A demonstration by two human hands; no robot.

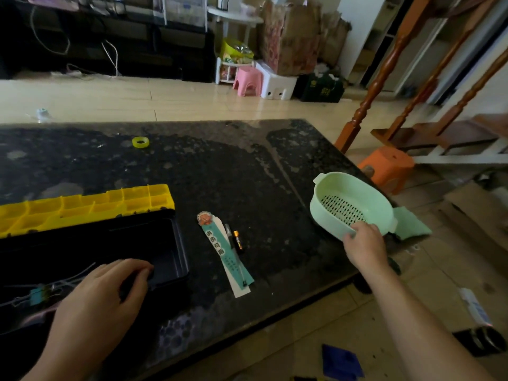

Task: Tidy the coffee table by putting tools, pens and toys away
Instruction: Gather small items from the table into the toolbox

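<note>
Dim indoor daylight, dull sheen across the dark table [247, 166], brighter floor [137, 97] beyond, murky shadowed upper left, wide-angle bending at edges, soft overall focus

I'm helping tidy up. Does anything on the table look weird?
A pale green plastic colander, a kitchen thing, tilts at the right edge of the dark speckled table, held by the right hand; a green cloth behind it overhangs.
</note>
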